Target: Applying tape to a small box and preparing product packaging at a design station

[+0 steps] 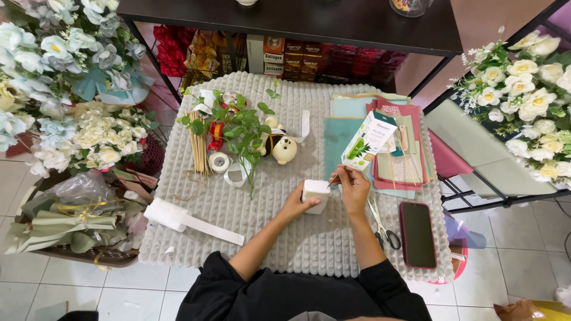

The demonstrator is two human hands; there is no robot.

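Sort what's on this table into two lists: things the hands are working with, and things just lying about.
In hand:
- white foam block, held by the left hand
- thin stick carrying a green and white carton, held by the right hand

Lying about:
- scissors
- phone
- tape roll
- bear toy
- paper sheets

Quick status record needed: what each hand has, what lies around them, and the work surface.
left hand: gripping a white block
right hand: holding a thin stick with a small carton on its far end, stick tip at the block
right of hands: scissors, dark phone, stacked paper sheets
left of hands: white roll, tape roll, stick bundle, green sprig, toy bear
surface: grey textured mat
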